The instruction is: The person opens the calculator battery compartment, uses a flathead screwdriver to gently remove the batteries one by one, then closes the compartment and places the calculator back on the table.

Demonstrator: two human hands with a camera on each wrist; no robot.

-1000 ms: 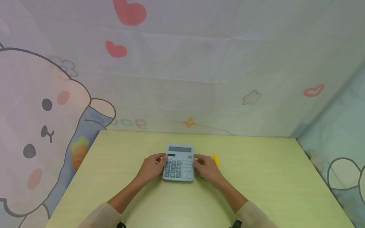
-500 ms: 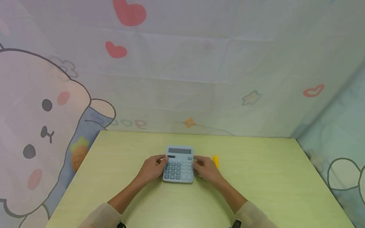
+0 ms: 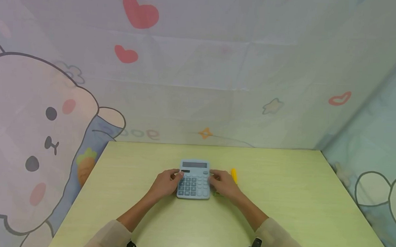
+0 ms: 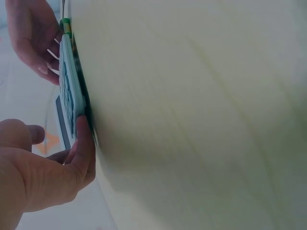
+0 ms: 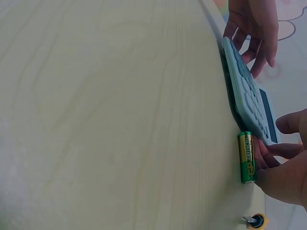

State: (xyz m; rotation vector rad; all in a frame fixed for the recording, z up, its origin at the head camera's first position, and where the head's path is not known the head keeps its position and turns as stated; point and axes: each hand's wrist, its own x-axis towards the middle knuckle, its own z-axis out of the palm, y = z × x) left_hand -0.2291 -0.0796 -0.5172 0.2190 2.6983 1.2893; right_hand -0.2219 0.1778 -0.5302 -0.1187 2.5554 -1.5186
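Note:
A light blue calculator (image 3: 199, 181) lies face up between the two hands, its display toward the far side. My left hand (image 3: 164, 182) holds its left edge, fingers at the side and thumb over the face in the head view. At the right edge my right hand (image 3: 226, 183) holds it with the fingertips. From the left wrist view, the calculator (image 4: 71, 88) sits close over the table, with a left fingertip (image 4: 82, 127) against its corner. A green and gold battery (image 5: 247, 157) lies beside the right hand's fingers, partly hidden by that hand in the head view.
A yellow-handled tool (image 3: 234, 175) with a metal tip, seen nearly end-on in the right wrist view, lies beyond the right hand. The pale wooden table (image 3: 280, 199) ends at a printed cloth backdrop (image 3: 200, 65) behind and at both sides.
The calculator has shifted slightly toward the person, and both hands have moved a little the same way with it. The battery and yellow-handled tool have stayed put.

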